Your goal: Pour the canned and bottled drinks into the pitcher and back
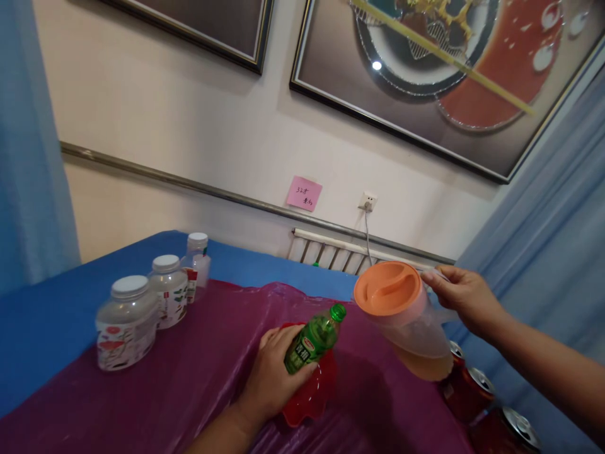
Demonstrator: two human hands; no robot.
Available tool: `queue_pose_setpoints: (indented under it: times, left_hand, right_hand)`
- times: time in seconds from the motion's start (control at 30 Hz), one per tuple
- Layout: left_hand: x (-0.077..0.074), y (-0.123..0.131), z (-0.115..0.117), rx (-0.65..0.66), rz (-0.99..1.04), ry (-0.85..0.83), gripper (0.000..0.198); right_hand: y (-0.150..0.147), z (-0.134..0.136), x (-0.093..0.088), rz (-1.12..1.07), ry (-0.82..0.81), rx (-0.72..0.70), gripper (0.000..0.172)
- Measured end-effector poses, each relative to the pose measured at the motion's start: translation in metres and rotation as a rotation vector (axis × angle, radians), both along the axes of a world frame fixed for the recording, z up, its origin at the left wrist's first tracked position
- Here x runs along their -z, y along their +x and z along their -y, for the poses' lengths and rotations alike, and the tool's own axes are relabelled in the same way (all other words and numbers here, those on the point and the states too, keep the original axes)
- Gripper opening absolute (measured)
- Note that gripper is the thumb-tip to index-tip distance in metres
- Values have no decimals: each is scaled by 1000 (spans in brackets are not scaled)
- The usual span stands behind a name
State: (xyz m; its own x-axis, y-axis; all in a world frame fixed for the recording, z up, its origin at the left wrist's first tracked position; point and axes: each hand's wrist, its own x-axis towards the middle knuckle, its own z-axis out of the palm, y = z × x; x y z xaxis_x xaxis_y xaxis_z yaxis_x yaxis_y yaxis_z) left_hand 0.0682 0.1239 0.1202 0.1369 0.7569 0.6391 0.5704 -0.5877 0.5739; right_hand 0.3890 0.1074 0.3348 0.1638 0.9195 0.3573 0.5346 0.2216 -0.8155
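Observation:
My left hand (270,378) is wrapped around a small green bottle (314,340) with a green cap, held tilted over a red scalloped bowl (314,396) on the purple sheet. My right hand (466,296) grips the handle of a clear plastic pitcher (416,334) with an orange lid (388,288). The pitcher is lifted and tilted, with a little amber liquid in its bottom. It hangs just right of the bottle.
Three clear white-capped jars (126,321) (169,291) (196,260) stand at the left on the blue table (42,328). A purple plastic sheet (189,366) covers the middle. Red drink cans (472,384) line the right edge. A wall with a radiator (331,249) stands behind.

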Motion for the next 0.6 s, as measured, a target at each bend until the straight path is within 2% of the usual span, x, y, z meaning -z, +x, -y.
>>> queue_pose_setpoints:
  times: [0.23,0.6]
  left_hand:
    - [-1,2,2,33,11,-54,55]
    - [-6,1,3,65,12,-171,53]
  right_hand:
    - [-7,-7,-11,136,29,-7,64]
    - [-18,-13,-22,184,3,-38,65]
